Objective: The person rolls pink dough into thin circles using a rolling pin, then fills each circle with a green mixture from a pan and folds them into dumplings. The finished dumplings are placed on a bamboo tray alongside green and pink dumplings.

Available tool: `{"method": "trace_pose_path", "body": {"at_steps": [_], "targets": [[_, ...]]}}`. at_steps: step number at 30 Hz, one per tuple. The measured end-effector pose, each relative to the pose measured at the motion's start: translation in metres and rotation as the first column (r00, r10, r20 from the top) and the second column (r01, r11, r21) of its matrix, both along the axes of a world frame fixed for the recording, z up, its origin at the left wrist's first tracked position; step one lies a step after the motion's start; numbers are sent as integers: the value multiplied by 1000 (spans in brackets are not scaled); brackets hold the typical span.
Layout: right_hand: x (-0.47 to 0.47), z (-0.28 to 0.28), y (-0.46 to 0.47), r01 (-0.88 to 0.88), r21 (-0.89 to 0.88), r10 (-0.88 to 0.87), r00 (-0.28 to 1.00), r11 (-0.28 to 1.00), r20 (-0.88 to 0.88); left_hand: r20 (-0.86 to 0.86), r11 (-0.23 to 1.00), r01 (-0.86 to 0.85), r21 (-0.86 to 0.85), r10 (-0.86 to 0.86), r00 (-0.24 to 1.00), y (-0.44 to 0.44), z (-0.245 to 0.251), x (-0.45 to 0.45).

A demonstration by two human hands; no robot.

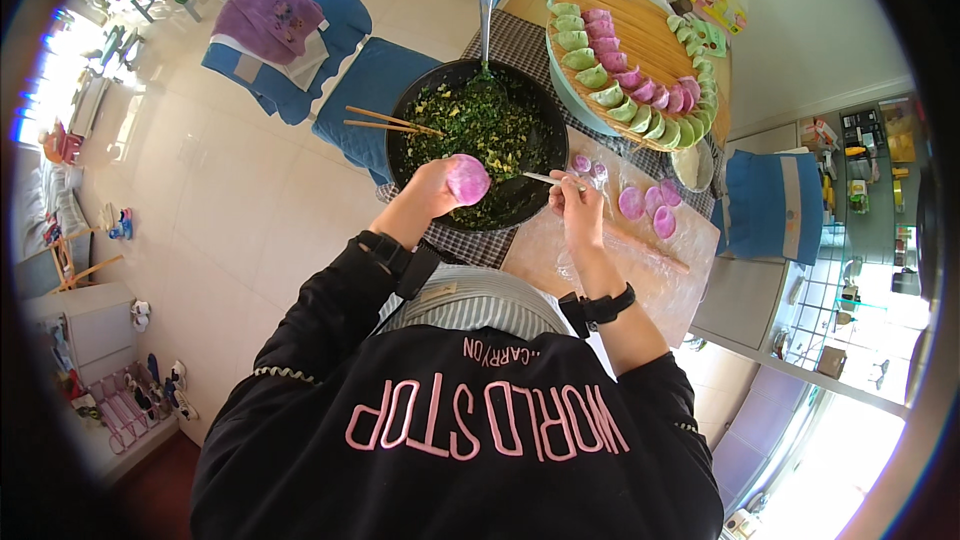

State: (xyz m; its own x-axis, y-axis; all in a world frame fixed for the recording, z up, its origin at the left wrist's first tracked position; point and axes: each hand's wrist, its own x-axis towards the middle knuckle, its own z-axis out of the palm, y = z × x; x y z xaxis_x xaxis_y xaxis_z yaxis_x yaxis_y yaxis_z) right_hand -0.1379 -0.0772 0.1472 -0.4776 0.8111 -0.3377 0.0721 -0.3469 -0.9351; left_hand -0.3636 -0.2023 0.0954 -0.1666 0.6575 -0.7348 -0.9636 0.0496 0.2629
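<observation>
A round purple dough wrapper (469, 180) lies in my left hand (436, 186), above the near left rim of a black pan (556, 157). The pan holds chopped green filling with yellow bits (487, 120). My right hand (577, 202) grips a thin, light-coloured utensil (541, 178) whose tip points over the pan's right side; its exact kind I cannot tell. Wooden chopsticks (382, 120) and a metal ladle (486, 15) rest in the pan. Several purple wrappers (632, 203) and a rolling pin (646, 246) lie on the floured board (615, 277) to the right.
Green and purple dumplings (592, 76) line a round slatted tray (645, 22) on a pale blue basin (562, 82). Small purple dough pieces (581, 163) lie near the pan. A bowl of flour (694, 167) stands at the right, with blue-covered chairs (772, 202) on both sides.
</observation>
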Motion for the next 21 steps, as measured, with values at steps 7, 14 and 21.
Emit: {"method": "trace_pose_path", "body": {"at_steps": [7, 14, 21], "targets": [[-12, 22, -26, -221, 869, 34, 973, 443, 229, -7, 986, -75, 149, 77, 997, 61, 51, 17], [-11, 4, -34, -375, 923, 107, 917, -92, 383, 70, 967, -224, 122, 217, 974, 83, 54, 13], [-8, -2, -31, -371, 922, 132, 914, -108, 383, 155, 930, -243, 276, 207, 966, 69, 44, 10]]}}
